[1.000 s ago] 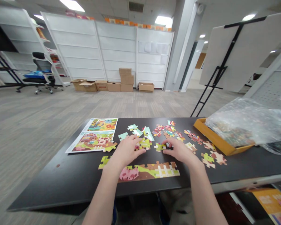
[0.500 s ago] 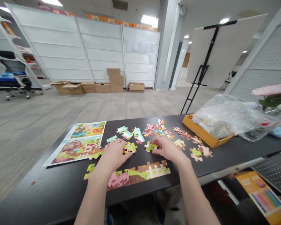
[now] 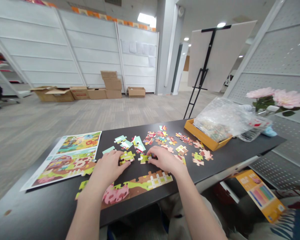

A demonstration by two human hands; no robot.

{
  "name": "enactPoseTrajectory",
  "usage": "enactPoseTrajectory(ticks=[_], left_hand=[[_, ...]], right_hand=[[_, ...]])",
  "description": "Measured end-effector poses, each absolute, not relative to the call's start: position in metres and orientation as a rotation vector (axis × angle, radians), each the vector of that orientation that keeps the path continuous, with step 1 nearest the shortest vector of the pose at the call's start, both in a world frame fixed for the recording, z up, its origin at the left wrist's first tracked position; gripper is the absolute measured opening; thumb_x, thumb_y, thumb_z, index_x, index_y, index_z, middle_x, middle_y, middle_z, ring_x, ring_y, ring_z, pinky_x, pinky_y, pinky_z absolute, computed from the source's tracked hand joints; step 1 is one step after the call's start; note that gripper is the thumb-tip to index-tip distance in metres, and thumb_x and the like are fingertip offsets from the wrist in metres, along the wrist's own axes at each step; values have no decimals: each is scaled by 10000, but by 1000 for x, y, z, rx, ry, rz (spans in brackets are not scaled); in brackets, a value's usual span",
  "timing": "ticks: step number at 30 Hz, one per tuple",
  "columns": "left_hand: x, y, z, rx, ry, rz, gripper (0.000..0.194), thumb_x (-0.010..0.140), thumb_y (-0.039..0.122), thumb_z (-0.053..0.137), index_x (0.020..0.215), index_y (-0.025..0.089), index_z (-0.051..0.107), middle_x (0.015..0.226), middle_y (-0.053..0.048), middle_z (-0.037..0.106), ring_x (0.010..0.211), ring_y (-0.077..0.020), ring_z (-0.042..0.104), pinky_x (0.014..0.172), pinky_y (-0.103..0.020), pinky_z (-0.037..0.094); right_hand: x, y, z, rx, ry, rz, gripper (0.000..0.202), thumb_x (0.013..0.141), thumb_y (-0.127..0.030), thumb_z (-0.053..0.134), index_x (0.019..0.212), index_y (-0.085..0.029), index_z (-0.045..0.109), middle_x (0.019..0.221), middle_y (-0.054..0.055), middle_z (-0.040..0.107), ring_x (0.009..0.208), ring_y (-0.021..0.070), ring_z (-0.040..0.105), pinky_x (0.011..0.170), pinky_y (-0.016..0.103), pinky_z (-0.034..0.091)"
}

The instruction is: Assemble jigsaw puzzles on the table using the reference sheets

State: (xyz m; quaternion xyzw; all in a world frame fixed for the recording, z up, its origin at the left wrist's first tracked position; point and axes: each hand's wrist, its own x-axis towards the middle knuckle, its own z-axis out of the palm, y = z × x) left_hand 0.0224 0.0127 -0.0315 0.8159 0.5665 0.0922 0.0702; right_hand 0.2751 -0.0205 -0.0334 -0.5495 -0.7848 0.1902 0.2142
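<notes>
My left hand (image 3: 108,168) rests low over the black table, its thumb and fingers around a green puzzle piece (image 3: 128,157) with pale marks. Between the fingertips of my right hand (image 3: 165,159) is another green puzzle piece (image 3: 144,158), a small gap away from the first. In front of my wrists runs a joined puzzle strip (image 3: 140,188) with a pink spotted pig, green grass and a white fence. My left forearm hides part of its left end. Beyond my hands lie light-blue pieces (image 3: 138,143) and several red barn pieces (image 3: 151,135).
A printed picture sheet (image 3: 52,150) lies at the left. Loose pink and green pieces (image 3: 198,156) are on the right, near an orange box tray (image 3: 205,138) topped by a clear plastic bag (image 3: 222,116). Pink flowers (image 3: 285,98) stand behind. An orange package (image 3: 261,195) sits below the table's edge.
The view has swung right, so the scene sits further left. My right hand has brought its green piece nearer the one at my left hand.
</notes>
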Motion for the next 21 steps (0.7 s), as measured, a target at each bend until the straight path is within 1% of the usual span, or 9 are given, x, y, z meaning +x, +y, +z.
enactPoseTrajectory(ticks=[4, 6, 9, 11, 13, 15, 16, 18, 21], left_hand=[[23, 15, -34, 2441, 1702, 274, 452, 955, 514, 494, 1189, 169, 668, 1215, -157, 694, 1160, -352, 634, 960, -438, 497], [23, 15, -36, 2438, 1690, 270, 437, 965, 504, 480, 1180, 172, 667, 1194, -156, 702, 1144, -340, 642, 950, -426, 499], [23, 16, -37, 2452, 1669, 274, 423, 973, 490, 472, 1184, 177, 662, 1198, -151, 701, 1155, -328, 637, 972, -413, 489], [21, 15, -37, 2460, 1665, 278, 429, 969, 485, 479, 1204, 173, 655, 1217, -150, 693, 1175, -332, 624, 997, -419, 477], [18, 15, -37, 2466, 1667, 278, 437, 950, 481, 507, 1222, 168, 647, 1245, -147, 680, 1193, -341, 607, 1015, -428, 469], [14, 15, -38, 2475, 1666, 274, 442, 926, 482, 540, 1216, 166, 648, 1260, -141, 671, 1197, -350, 594, 1020, -438, 466], [12, 15, -38, 2483, 1661, 275, 442, 918, 487, 548, 1203, 165, 652, 1260, -139, 670, 1193, -352, 591, 1018, -441, 467], [8, 16, -40, 2503, 1650, 278, 442, 911, 502, 551, 1169, 163, 664, 1242, -139, 674, 1174, -355, 594, 1005, -448, 472], [4, 17, -42, 2525, 1652, 278, 440, 907, 500, 548, 1156, 159, 668, 1231, -146, 680, 1164, -362, 602, 989, -458, 478]], right_hand=[[269, -22, -33, -1517, -2171, 527, 172, 899, -198, 677, 1067, -197, 711, 1156, 88, 684, 976, 213, 664, 910, 336, 493], [268, -22, -31, -1489, -2163, 545, 172, 897, -208, 679, 1065, -203, 713, 1157, 85, 683, 974, 208, 667, 908, 333, 497], [281, -22, -26, -1442, -2097, 603, 134, 901, -249, 668, 1020, -219, 721, 1055, 59, 714, 887, 191, 672, 834, 315, 511], [304, -24, -21, -1501, -1952, 598, 132, 912, -293, 637, 991, -229, 722, 991, 44, 734, 813, 184, 671, 773, 307, 512], [336, -28, -20, -1668, -1741, 438, 158, 918, -309, 590, 951, -226, 720, 951, 47, 744, 776, 190, 672, 731, 306, 501], [369, -35, -22, -1891, -1563, 209, 151, 886, -308, 597, 881, -216, 717, 898, 54, 746, 785, 205, 671, 731, 309, 484], [383, -39, -24, -1976, -1529, 147, 147, 869, -315, 611, 866, -212, 716, 873, 54, 744, 777, 206, 665, 726, 306, 476], [402, -47, -29, -2082, -1541, 197, 146, 836, -331, 638, 843, -207, 714, 831, 45, 736, 735, 193, 650, 690, 294, 464], [405, -55, -30, -2111, -1649, 386, 182, 788, -368, 691, 868, -209, 730, 859, 37, 738, 718, 183, 638, 649, 284, 453]])
